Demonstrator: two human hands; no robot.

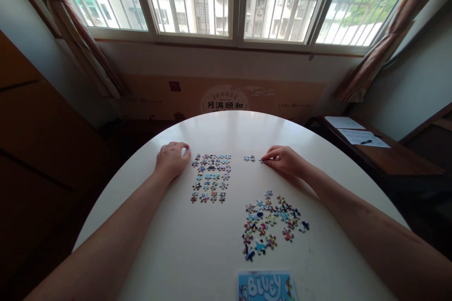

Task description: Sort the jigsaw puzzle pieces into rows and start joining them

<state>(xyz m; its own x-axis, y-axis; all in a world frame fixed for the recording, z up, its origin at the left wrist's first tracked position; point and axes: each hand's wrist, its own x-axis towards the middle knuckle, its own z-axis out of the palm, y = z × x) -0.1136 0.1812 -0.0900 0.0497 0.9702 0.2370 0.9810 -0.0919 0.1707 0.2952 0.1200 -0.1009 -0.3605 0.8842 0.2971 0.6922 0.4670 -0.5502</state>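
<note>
My right hand (283, 158) pinches a small jigsaw puzzle piece (261, 161) between thumb and fingertips at the tabletop. Just left of it lie two light-blue puzzle pieces (249, 158), close together. My left hand (173, 158) rests on the table with its fingers curved and a gap showing between thumb and index finger; nothing is visible in it. Beside that hand, puzzle pieces (212, 177) are laid out in several rows. Nearer to me on the right is a loose, spread-out pile of mixed-colour puzzle pieces (271, 219).
The pieces lie on a round white table (169, 249). A blue box or card marked "Bluey" (266, 286) is cut off by the bottom edge of view. To the right, a brown wooden desk (406, 157) holds papers (363, 138) and a dark pen (366, 141). Barred windows stand ahead.
</note>
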